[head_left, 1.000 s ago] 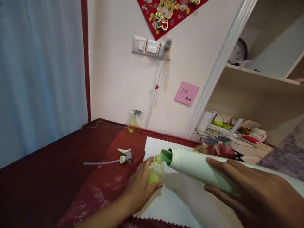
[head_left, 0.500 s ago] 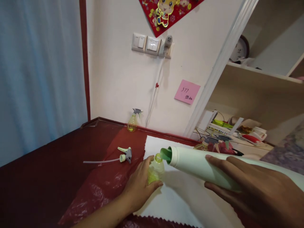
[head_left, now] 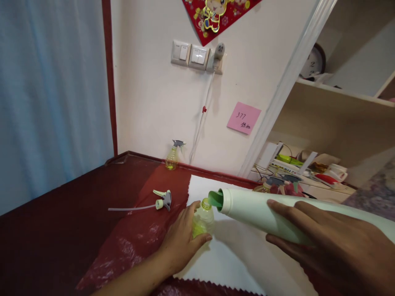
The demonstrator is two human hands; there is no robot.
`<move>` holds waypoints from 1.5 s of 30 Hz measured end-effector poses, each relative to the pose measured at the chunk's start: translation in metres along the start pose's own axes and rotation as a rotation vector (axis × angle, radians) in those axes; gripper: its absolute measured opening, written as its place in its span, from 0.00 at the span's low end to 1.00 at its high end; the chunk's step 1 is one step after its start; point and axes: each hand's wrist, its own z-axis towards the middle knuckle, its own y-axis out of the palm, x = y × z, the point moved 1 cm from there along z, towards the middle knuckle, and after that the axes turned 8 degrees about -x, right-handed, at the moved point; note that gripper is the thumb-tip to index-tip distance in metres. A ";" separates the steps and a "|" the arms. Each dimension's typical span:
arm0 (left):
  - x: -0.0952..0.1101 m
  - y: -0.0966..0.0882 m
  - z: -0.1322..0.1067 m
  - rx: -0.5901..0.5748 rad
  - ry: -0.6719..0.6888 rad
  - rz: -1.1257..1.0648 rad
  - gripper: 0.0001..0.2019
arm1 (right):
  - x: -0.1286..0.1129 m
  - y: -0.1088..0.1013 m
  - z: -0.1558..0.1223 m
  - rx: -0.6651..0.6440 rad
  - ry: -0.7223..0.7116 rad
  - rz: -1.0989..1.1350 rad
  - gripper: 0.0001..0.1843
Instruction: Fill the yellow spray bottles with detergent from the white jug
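My left hand is wrapped round a small clear bottle holding yellow-green liquid, which stands upright on a white cloth. My right hand grips a large white bottle, tipped almost level, with its green spout just over the small bottle's open neck. A detached spray head with a long dip tube lies on the red plastic sheet to the left.
A second small spray bottle stands by the wall at the back of the dark red table. More spray bottles sit behind the white bottle. A shelf unit with clutter is at the right.
The view has drifted slightly; both hands and both bottles keep the same pose, with the spout staying over the small bottle's neck.
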 end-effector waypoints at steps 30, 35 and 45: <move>0.002 -0.001 0.000 0.007 -0.009 0.004 0.38 | 0.005 0.002 -0.003 0.017 -0.042 -0.011 0.17; 0.003 0.000 0.000 0.003 -0.010 0.011 0.38 | 0.005 0.004 -0.004 0.002 -0.038 -0.017 0.17; 0.002 -0.001 -0.001 0.017 0.005 0.004 0.37 | 0.005 0.006 -0.011 -0.063 0.008 0.035 0.19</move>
